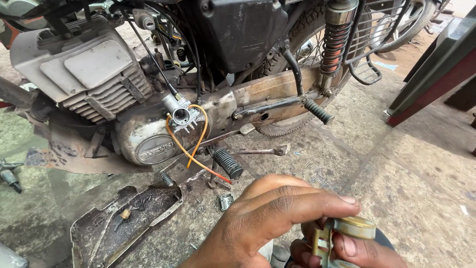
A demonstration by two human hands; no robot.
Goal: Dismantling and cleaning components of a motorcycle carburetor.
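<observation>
My left hand (267,218) reaches in from the bottom centre, its fingers curled over a small brass and metal part (342,233). My right hand (357,250) shows only as fingertips under that part, pinching it from below. Both hands hold it low in the view, above the concrete floor. Beyond them stands a motorcycle with its carburettor (181,115) hanging loose beside the engine (94,74). Orange hoses (196,149) trail down from the carburettor. The lower edge of the frame cuts off part of the brass piece.
A removed side cover (124,223) lies on the floor at the lower left with small bits in it. A footpeg (228,164), a kick lever (317,111) and a rear shock spring (334,44) stick out from the bike. A green and red bench (436,64) stands at the right.
</observation>
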